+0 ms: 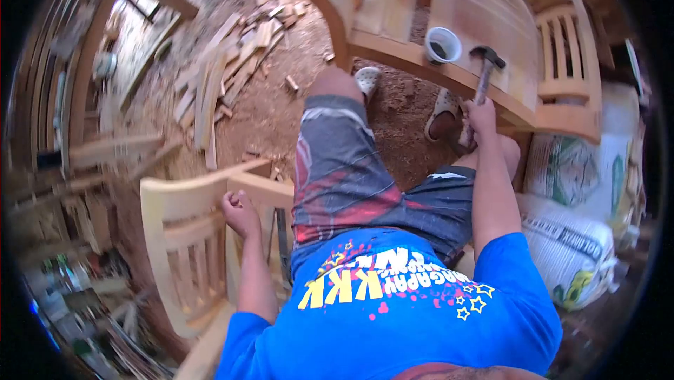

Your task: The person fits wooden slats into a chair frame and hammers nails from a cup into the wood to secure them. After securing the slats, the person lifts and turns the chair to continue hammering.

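Observation:
My right hand [480, 117] is wrapped round the wooden handle of a claw hammer [484, 71], whose dark head points away from me. The head is over the edge of a wooden bench [491, 25] with a pale, smooth seat. On that seat, left of the hammer, stands a white plastic tub [443, 45] with something dark at its bottom. My left hand [242, 214] is curled closed near the top of a wooden chair back with slats [184, 194]. Whatever its fingers hold, if anything, is hidden.
Wood offcuts [225, 68] lie piled on the dirt floor ahead to the left. White printed sacks [565, 247] stand at my right. A slatted armrest [569, 64] rises at the bench's right end. Timber frames [91, 64] and clutter line the left side.

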Tool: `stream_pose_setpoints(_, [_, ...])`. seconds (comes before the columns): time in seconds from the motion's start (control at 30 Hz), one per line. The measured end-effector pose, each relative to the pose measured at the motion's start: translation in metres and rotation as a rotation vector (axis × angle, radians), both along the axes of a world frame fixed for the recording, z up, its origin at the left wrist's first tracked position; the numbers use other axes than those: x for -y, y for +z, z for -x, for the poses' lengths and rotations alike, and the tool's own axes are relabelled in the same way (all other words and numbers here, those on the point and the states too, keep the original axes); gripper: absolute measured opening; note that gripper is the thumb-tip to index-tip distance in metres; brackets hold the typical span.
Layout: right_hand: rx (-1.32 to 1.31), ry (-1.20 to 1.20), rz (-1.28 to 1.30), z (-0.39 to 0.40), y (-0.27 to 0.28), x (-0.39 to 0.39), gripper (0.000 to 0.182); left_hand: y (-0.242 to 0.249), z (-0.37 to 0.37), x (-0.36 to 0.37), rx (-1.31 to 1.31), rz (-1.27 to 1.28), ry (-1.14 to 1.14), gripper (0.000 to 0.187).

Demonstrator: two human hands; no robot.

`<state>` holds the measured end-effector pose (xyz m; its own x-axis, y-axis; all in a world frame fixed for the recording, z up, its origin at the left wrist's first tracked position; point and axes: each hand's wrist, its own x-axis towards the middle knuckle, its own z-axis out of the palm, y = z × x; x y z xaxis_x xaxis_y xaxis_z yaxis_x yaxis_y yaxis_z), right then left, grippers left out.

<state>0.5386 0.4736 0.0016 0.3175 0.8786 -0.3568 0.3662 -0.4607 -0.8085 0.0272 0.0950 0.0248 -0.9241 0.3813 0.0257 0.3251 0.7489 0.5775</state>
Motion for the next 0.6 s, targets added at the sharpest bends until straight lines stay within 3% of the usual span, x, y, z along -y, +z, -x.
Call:
stream_pose_setpoints(0.13, [-0.026,-0.063,0.066,0.001,-0.008,-0.005,0.028,0.043,-0.019,-0.088,-0.106,-0.252,-0.355,0.021])
stream_pose_setpoints(0.2, [0.097,-0.027,0.077,-0.008,-0.030,-0.016,0.040,0.079,-0.049,-0.155,0.079,-0.382,-0.530,0.017])
stream_pose_setpoints(0.3, [0.242,0.000,0.129,-0.010,-0.043,-0.024,0.058,0.138,-0.127,-0.252,0.077,-0.378,-0.971,0.013])
stream_pose_setpoints(0.37, [0.236,0.019,0.149,-0.002,-0.028,-0.022,0.065,0.141,-0.170,-0.311,0.155,-0.351,-1.206,0.019])
stream_pose_setpoints(0.43, [0.249,0.035,0.173,0.005,-0.008,-0.020,0.068,0.122,-0.203,-0.376,0.064,-0.389,-1.260,0.027])
stream_pose_setpoints(0.5, [0.260,0.035,0.175,0.009,0.000,-0.018,0.066,0.100,-0.231,-0.438,0.220,-0.273,-1.084,0.034])
stream_pose_setpoints(0.57, [0.258,0.028,0.145,0.007,0.000,-0.017,0.064,0.042,-0.231,-0.499,0.251,-0.293,-0.939,0.042])
stream_pose_setpoints(0.6, [0.259,0.022,0.149,0.007,0.001,-0.017,0.063,0.022,-0.228,-0.517,0.167,-0.170,-0.928,0.045])
